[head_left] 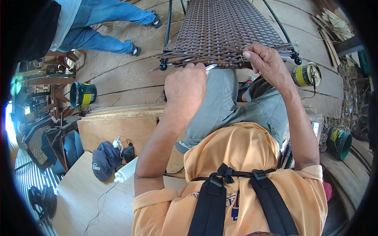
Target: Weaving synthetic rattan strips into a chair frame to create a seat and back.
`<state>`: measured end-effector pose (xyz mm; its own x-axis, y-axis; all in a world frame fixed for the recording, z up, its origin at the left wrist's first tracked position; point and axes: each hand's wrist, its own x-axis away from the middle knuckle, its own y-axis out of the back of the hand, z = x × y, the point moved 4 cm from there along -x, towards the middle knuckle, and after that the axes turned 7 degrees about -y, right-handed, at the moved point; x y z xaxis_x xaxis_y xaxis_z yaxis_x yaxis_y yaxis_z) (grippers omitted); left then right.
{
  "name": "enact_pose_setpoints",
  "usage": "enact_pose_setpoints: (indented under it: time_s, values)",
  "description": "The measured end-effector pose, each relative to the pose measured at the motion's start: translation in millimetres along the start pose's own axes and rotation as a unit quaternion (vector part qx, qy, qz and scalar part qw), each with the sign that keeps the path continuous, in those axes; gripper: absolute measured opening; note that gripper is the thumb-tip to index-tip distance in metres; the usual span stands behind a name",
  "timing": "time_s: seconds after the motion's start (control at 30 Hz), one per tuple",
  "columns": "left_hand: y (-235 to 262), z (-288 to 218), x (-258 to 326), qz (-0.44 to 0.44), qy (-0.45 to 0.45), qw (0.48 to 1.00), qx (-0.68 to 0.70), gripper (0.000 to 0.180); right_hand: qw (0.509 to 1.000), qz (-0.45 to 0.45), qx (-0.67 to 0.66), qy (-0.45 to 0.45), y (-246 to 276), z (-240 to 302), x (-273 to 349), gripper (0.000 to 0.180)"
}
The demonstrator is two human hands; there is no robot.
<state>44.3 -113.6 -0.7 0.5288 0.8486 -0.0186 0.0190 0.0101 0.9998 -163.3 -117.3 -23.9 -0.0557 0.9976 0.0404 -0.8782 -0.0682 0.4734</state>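
A brown woven wicker panel (224,25) stretches away from me on a black metal frame (167,29), with loose strand ends sticking out along its near edge. My left hand (185,86) is closed round a knife (211,67), just below that edge; only the pale blade shows past the fingers. At the edge's right part, my right hand (268,65) pinches a thin brown strand (235,49) between thumb and fingers. Black ball-shaped feet (163,65) end the frame at both near corners. The knife's handle is hidden in my fist.
Another person in blue jeans (98,15) stands at the upper left. Dark buckets with yellow labels stand at left (82,94) and right (305,75). Behind me, a light board holds a dark cap (106,160), white earphones (117,142) and a white bottle (126,170).
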Motion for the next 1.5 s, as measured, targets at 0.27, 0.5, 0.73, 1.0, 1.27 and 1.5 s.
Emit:
enact_pose_setpoints:
  time_s: [0.27, 0.5, 0.73, 1.0, 1.27, 1.5]
  values:
    - [5, -6, -5, -0.013, -0.028, 0.999, -0.026, 0.017, 1.0, -0.008, -0.015, -0.005, -1, -4, 3, 0.024]
    - [4, 3, -17, -0.002, -0.08, 0.997, -0.017, 0.029, 1.0, -0.002, -0.004, 0.026, -4, -5, 3, 0.023]
    - [-18, 13, -14, -0.083, -0.097, 0.991, 0.034, 0.033, 0.988, 0.018, 0.13, 0.083, -12, 4, 5, 0.017]
    - [-38, 21, -11, -0.272, -0.16, 0.948, 0.052, 0.029, 0.985, 0.015, 0.163, 0.058, -13, 10, 3, 0.01]
    - [-48, 26, -8, -0.284, -0.15, 0.944, 0.075, 0.022, 0.985, 0.027, 0.165, 0.046, -21, 16, 3, 0.013]
    - [-15, -11, 36, -0.187, -0.112, 0.961, 0.17, 0.026, 0.919, 0.02, 0.378, 0.109, -35, 32, 3, 0.015]
